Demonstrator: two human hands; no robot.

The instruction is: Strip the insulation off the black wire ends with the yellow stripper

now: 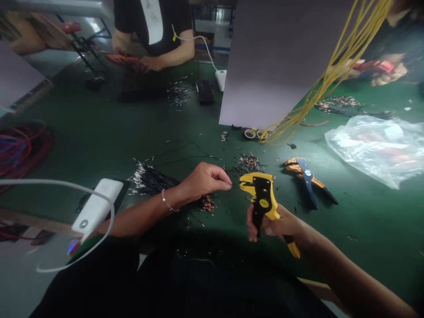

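My right hand (273, 223) is wrapped round the handles of a yellow and black wire stripper (264, 196), whose jaws point left. Just left of those jaws is my left hand (212, 179), its thumb and fingers pinched together; whatever lies between the fingertips is too small to make out. Under and beside my left wrist lies a bundle of black wires (154, 179) with silvery ends at the left and coppery ends (208, 204) at the right. A small heap of cut scraps (249, 163) sits beyond the stripper's jaws.
A blue and orange stripper (308, 179) lies at right, near a clear plastic bag (380, 145). Yellow wires (311, 106) hang beside a grey panel (268, 62). A white power bank (99, 205) with a cable is at left. Two people work across the green table (132, 128).
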